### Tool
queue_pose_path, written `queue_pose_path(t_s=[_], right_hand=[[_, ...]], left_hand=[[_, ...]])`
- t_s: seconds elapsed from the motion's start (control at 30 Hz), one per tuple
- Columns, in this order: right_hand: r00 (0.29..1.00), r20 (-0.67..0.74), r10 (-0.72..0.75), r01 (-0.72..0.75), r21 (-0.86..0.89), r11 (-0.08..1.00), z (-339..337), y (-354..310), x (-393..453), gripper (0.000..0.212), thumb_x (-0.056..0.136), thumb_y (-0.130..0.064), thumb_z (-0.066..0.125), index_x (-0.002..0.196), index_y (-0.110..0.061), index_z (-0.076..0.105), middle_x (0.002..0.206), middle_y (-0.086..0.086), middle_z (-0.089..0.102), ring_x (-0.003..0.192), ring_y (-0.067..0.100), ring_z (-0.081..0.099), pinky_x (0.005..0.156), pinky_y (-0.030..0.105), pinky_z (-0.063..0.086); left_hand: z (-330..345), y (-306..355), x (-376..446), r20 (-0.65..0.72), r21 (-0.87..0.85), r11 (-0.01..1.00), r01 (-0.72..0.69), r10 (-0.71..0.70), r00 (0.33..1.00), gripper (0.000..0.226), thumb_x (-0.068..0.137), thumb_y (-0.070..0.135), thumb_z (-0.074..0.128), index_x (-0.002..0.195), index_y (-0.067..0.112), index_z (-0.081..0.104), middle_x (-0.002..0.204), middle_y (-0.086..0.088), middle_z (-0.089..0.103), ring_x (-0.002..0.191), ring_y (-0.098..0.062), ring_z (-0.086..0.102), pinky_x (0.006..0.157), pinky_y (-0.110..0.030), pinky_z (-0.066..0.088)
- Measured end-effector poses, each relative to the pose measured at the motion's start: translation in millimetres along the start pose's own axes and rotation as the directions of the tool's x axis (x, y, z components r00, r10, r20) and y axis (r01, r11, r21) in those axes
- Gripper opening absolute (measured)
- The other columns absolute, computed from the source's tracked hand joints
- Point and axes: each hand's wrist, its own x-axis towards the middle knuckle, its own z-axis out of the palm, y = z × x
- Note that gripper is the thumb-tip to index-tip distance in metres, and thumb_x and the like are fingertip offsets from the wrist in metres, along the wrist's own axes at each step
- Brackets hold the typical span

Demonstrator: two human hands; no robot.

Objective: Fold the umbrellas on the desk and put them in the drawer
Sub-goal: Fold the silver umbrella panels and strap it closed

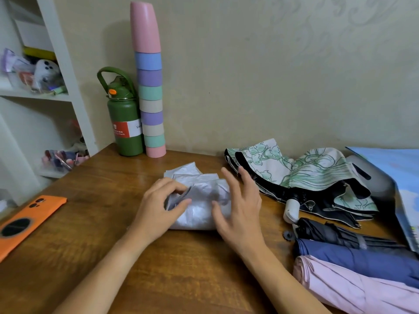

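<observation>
1. The silver umbrella (199, 200) is found at desk (102, 223) centre, canopy partly gathered; folding is judged in hand.
2. Its folds are pinched by the left hand (163, 207) at the 9 o'clock end.
3. The right hand (240, 207) is spread, fingers straight, at the 3 o'clock side.
4. 4 further umbrellas lie at 3 to 5 o'clock: floral (306, 175), black (335, 234), blue (353, 259), pink (353, 288).
5. Next, wrapping and strapping are judged necessary; no drawer is visible.

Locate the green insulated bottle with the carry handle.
In the head view, the green insulated bottle stands upright at the back left of the wooden desk, against the wall, right beside the tall stack of pastel cups and near the white shelf unit.
</observation>
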Motion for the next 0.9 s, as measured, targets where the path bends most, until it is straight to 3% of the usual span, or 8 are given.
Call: queue_pose_path(t_s=[0.1, 0.2, 0.27, 0.33, 0.5, 0.67, 0.8, 0.9], right_hand=[[0.975, 0.047, -0.219, 0.221, -0.050, 0.974, -6.3, -3.5, 1.9, 0.049, 0.088, -0.041, 0.071, 0.134, -0.027, 0.062, 0.166, 0.009, 0.024, 0.154, 0.027, 0.022, 0.120, 0.041, 0.020], [0.928, 0.107, -0.357, 0.365, -0.061, 0.929, -11.9, -3.4, 7.3, 0.029, 0.086, -0.042, 0.074, 0.103, -0.020, 0.064, 0.145, 0.001, 0.051, 0.136, 0.021, 0.045, 0.111, 0.043, 0.034], [0.892, 0.216, -0.397, 0.411, -0.020, 0.912, -17.2, -5.0, 8.8, 0.026, 0.086, -0.038, 0.075, 0.095, -0.021, 0.057, 0.106, -0.007, 0.061, 0.099, 0.013, 0.054, 0.082, 0.038, 0.048], [0.849, 0.357, -0.389, 0.406, 0.028, 0.913, -21.5, -5.3, 6.8, 0.024, 0.086, -0.036, 0.073, 0.094, -0.023, 0.054, 0.086, -0.010, 0.057, 0.079, 0.012, 0.050, 0.064, 0.034, 0.045], [0.712, 0.623, -0.322, 0.362, 0.067, 0.930, -24.9, -2.9, 0.9, 0.024, 0.089, -0.046, 0.065, 0.102, -0.028, 0.057, 0.091, -0.009, 0.060, 0.084, 0.017, 0.059, 0.070, 0.042, 0.050], [0.722, 0.618, -0.310, 0.398, -0.005, 0.917, -21.9, -1.7, -1.3, 0.024, 0.096, -0.039, 0.059, 0.114, -0.024, 0.061, 0.104, -0.004, 0.060, 0.092, 0.023, 0.062, 0.069, 0.042, 0.050], [0.739, 0.601, -0.305, 0.417, -0.052, 0.907, -17.1, -4.0, -4.3, 0.026, 0.093, -0.024, 0.063, 0.119, -0.023, 0.064, 0.112, -0.001, 0.061, 0.092, 0.028, 0.063, 0.065, 0.037, 0.045], [0.740, 0.602, -0.299, 0.399, -0.035, 0.916, -16.2, -5.6, -6.6, 0.026, 0.091, -0.025, 0.064, 0.117, -0.026, 0.066, 0.107, -0.003, 0.062, 0.087, 0.027, 0.064, 0.062, 0.036, 0.045]], left_hand=[[-9.4, 0.0, -2.1, 0.016, -0.181, 0.976, -0.124, 0.129, 0.992, 0.019, 0.094, 0.031, 0.060, 0.077, 0.023, 0.066, 0.090, 0.008, 0.064, 0.091, -0.020, 0.062, 0.083, -0.036, 0.049], [-16.3, -4.0, -4.9, 0.250, -0.408, 0.912, 0.042, 0.068, 0.966, 0.045, 0.102, 0.029, 0.036, 0.082, 0.011, 0.071, 0.092, -0.003, 0.071, 0.093, -0.026, 0.067, 0.089, -0.041, 0.051], [-15.6, -9.7, -5.7, 0.350, -0.250, 0.968, 0.035, 0.056, 0.935, 0.028, 0.101, 0.020, 0.049, 0.090, 0.018, 0.074, 0.099, 0.004, 0.072, 0.099, -0.021, 0.068, 0.091, -0.043, 0.052], [-11.4, -13.2, -6.2, 0.417, -0.086, 0.995, -0.058, 0.089, 0.905, 0.025, 0.088, 0.005, 0.064, 0.095, 0.028, 0.072, 0.107, 0.013, 0.068, 0.109, -0.014, 0.064, 0.097, -0.037, 0.051], [-12.9, -17.6, -5.3, 0.566, 0.047, 0.991, -0.125, 0.076, 0.821, 0.041, 0.083, 0.009, 0.066, 0.103, 0.044, 0.056, 0.123, 0.024, 0.047, 0.129, -0.007, 0.045, 0.109, -0.027, 0.037], [10.2, -37.4, 0.0, 0.423, 0.238, 0.938, -0.254, 0.136, 0.896, 0.042, 0.089, 0.002, 0.065, 0.104, 0.039, 0.054, 0.123, 0.020, 0.048, 0.122, -0.008, 0.048, 0.104, -0.035, 0.042], [29.7, -46.2, 10.5, 0.238, 0.256, 0.956, -0.143, 0.081, 0.968, 0.033, 0.091, 0.000, 0.066, 0.106, 0.029, 0.068, 0.127, 0.013, 0.061, 0.118, -0.014, 0.058, 0.102, -0.043, 0.048], [29.4, -52.6, 8.7, 0.227, 0.177, 0.982, -0.069, 0.028, 0.974, 0.037, 0.095, 0.002, 0.060, 0.115, 0.030, 0.074, 0.141, 0.012, 0.058, 0.132, -0.008, 0.051, 0.115, -0.040, 0.039]])
